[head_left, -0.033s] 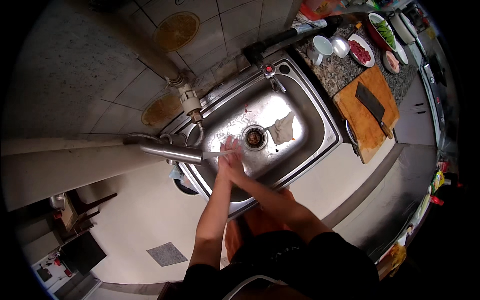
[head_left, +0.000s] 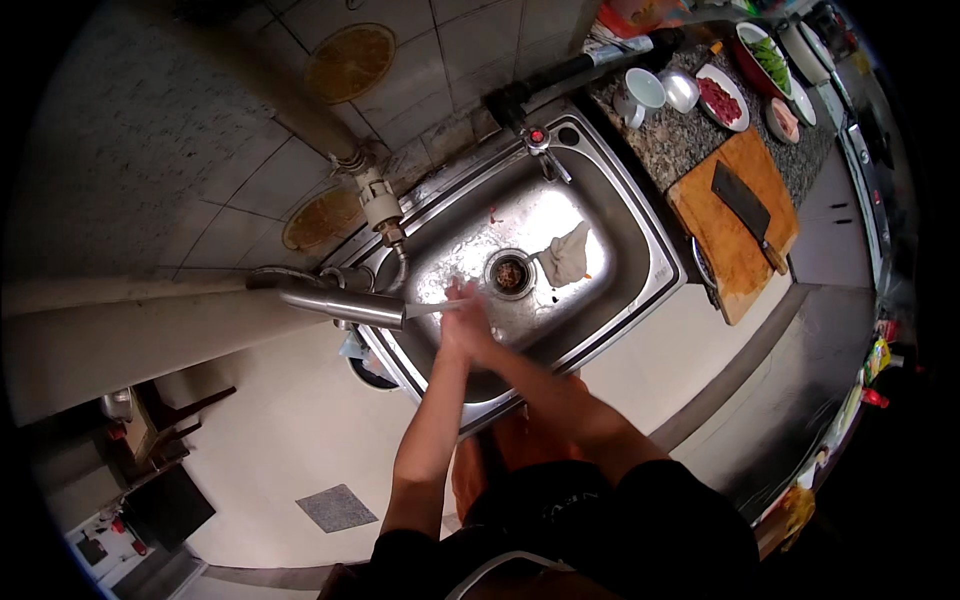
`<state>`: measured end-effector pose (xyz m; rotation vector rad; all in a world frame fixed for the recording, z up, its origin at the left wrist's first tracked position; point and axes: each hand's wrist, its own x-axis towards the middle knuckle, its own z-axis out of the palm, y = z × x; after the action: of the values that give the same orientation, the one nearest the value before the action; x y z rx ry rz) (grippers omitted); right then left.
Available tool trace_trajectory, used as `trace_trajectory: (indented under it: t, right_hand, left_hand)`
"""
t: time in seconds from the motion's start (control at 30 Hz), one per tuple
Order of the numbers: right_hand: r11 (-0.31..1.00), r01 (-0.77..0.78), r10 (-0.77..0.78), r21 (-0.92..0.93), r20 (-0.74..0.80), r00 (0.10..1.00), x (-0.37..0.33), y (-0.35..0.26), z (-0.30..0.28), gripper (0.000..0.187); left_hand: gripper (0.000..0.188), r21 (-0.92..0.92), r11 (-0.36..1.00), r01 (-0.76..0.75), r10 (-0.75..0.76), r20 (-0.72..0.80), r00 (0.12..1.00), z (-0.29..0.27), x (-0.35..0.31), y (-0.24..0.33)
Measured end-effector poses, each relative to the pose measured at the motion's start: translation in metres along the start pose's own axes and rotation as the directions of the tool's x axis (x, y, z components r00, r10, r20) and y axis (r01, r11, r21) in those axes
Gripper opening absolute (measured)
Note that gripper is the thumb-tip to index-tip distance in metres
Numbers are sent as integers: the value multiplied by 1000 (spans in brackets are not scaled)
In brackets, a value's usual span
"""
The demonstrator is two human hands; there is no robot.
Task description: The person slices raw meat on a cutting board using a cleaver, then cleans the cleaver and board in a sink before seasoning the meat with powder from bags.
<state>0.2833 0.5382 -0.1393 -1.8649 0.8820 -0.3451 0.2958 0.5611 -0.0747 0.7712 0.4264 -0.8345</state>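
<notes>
My left hand (head_left: 459, 292) and my right hand (head_left: 470, 326) are pressed together over the left part of the steel sink (head_left: 625, 210). Water from the thick metal faucet (head_left: 350, 306) runs onto them. The left fingers are stretched out, somewhat blurred; the right hand lies across the left, its fingers mostly hidden. Neither hand shows anything held. Close by on the right is the drain (head_left: 510, 273), with brownish scraps in its strainer. A wet greyish cloth (head_left: 566, 256) lies on the basin floor beyond it.
A small tap (head_left: 538, 140) with a red top stands at the sink's back edge. On the counter right of it, a cleaver (head_left: 741, 200) rests on a wooden cutting board (head_left: 690, 205). Behind are a white mug (head_left: 644, 92) and a plate of sliced red meat (head_left: 718, 98).
My hands have shifted slightly against each other under the stream, and their fingers look more blurred. The sink and counter things stay in place.
</notes>
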Motion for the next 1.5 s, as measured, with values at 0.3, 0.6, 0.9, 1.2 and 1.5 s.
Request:
trace_trajectory:
  t: [0.3, 0.6, 0.9, 1.2, 1.5]
  right_hand:
    - [956, 156, -145, -247, 63, 987, 2, 4, -18, 44]
    - [986, 135, -106, -101, 249, 963, 27, 10, -160, 51]
    - [746, -22, -294, -666, -358, 886, 109, 36, -516, 42]
    - [663, 272, -235, -697, 151, 960, 95, 60, -597, 29]
    - [852, 483, -200, -203, 726, 658, 37, -35, -383, 50]
  left_hand:
    - [44, -65, 974, 215, -205, 135, 969, 22, -18, 14]
    - [30, -272, 912, 307, -374, -244, 895, -22, -13, 5]
    - [32, -367, 928, 70, -180, -275, 945, -17, 13, 15]
    - [17, -556, 829, 50, -45, 23, 999, -48, 26, -30]
    - [26, -373, 928, -6, -180, -461, 869, -23, 9, -52]
